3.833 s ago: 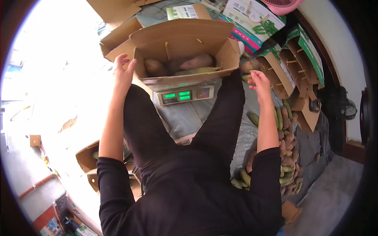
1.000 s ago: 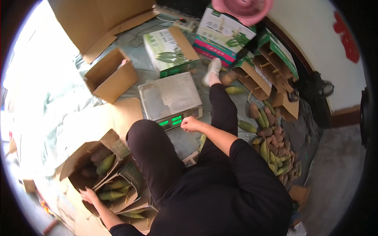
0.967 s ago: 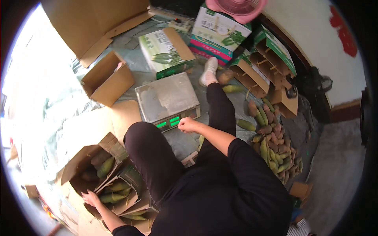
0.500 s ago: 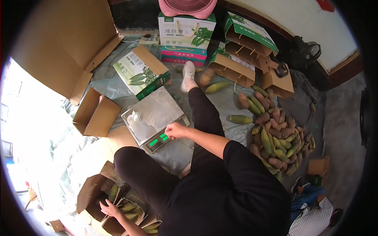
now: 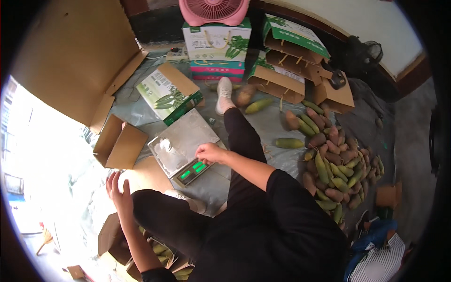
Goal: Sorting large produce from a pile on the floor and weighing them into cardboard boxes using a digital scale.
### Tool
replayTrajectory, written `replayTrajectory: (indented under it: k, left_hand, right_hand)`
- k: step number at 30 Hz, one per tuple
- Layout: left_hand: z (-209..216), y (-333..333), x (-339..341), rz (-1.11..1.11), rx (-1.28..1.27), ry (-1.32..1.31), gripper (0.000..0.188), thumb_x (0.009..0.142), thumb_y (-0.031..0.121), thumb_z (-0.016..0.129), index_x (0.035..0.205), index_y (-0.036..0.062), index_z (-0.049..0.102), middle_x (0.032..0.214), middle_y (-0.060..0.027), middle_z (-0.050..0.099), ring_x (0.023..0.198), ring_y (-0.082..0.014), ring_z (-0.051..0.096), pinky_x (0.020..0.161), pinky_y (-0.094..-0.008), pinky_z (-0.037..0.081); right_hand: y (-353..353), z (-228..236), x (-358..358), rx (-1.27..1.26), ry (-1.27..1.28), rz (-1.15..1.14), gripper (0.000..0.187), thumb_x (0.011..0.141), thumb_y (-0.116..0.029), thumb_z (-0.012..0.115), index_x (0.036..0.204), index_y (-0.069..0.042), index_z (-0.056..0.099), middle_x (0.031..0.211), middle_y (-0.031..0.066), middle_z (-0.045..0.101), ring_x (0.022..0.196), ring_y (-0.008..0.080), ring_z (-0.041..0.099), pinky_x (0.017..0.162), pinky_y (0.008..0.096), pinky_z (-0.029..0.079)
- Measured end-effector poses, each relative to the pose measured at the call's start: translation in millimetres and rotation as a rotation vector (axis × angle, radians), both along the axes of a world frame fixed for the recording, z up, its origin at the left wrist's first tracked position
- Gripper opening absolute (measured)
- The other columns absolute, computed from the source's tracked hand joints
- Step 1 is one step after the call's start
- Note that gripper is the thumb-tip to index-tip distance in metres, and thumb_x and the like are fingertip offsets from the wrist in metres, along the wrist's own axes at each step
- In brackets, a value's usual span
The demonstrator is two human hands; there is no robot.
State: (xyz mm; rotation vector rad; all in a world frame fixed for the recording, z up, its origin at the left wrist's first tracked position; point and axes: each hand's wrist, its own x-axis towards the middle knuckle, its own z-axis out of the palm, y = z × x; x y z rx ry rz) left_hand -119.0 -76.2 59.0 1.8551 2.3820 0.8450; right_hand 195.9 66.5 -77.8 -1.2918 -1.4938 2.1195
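Observation:
My left hand (image 5: 120,191) is raised beside my left knee, fingers apart, with nothing in it. Near it stands a small open cardboard box (image 5: 123,146). My right hand (image 5: 211,153) is closed at the front edge of a digital scale (image 5: 184,141); whatever its fingers may hold is hidden. The scale has a flat metal plate with a whitish crumpled patch on it and a lit green display. Below my left forearm, open cartons (image 5: 111,235) are partly covered by my arm and leg; green radishes (image 5: 160,251) show inside.
A pile of green radishes and brownish roots (image 5: 339,171) lies to the right. Ahead are a printed carton (image 5: 164,94), a pink fan (image 5: 215,11) on stacked boxes, and open green-and-white boxes (image 5: 297,40). A person in a striped top (image 5: 378,263) is at the lower right.
My left hand has left the radish carton and moved up and forward to beside my knee. My right hand stays at the scale's edge. The whole view has shifted slightly.

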Motion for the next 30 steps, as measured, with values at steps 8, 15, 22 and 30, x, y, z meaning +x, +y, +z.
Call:
replayTrajectory:
  k: [8,15,22,30]
  left_hand:
    - [-41.9,46.1,14.5,0.052,-0.418,0.054,0.031,0.079,0.020,0.063,0.108,0.0108,0.059,0.117,-0.0087,0.053,0.121,-0.0279,0.040,0.103,-0.0518,0.019]
    - [-64.2,59.7,-4.1,-0.005,-0.352,-0.168,0.028,0.078,0.018,0.061,0.102,0.0033,0.062,0.104,-0.0125,0.060,0.099,-0.0314,0.056,0.086,-0.0385,0.044]
    - [-71.0,77.8,4.8,0.008,-0.404,-0.094,0.026,0.075,0.016,0.064,0.099,0.0055,0.063,0.104,-0.0126,0.060,0.098,-0.0318,0.057,0.087,-0.0410,0.042]
    - [-82.9,96.7,11.0,-0.016,-0.447,-0.069,0.027,0.073,0.015,0.066,0.098,0.0045,0.062,0.100,-0.0131,0.060,0.097,-0.0318,0.056,0.085,-0.0416,0.041]
  right_hand:
    - [39.0,-6.6,19.9,0.029,-0.017,-0.146,0.014,0.082,-0.016,0.057,0.089,-0.004,0.059,0.072,0.0036,0.059,0.055,0.0088,0.053,0.044,0.0226,0.041]
    - [96.6,18.2,68.1,0.110,0.057,-0.365,0.016,0.082,-0.018,0.057,0.092,-0.005,0.059,0.075,0.0025,0.060,0.059,0.0086,0.055,0.048,0.0227,0.044]
    - [182.4,49.0,193.9,0.111,0.245,-0.909,0.018,0.079,-0.012,0.061,0.097,-0.010,0.060,0.079,0.0020,0.061,0.063,0.0119,0.058,0.050,0.0251,0.047]
    - [257.5,82.1,297.2,0.211,0.359,-1.306,0.023,0.081,-0.012,0.061,0.104,-0.013,0.059,0.090,0.0013,0.059,0.075,0.0163,0.057,0.062,0.0329,0.047]
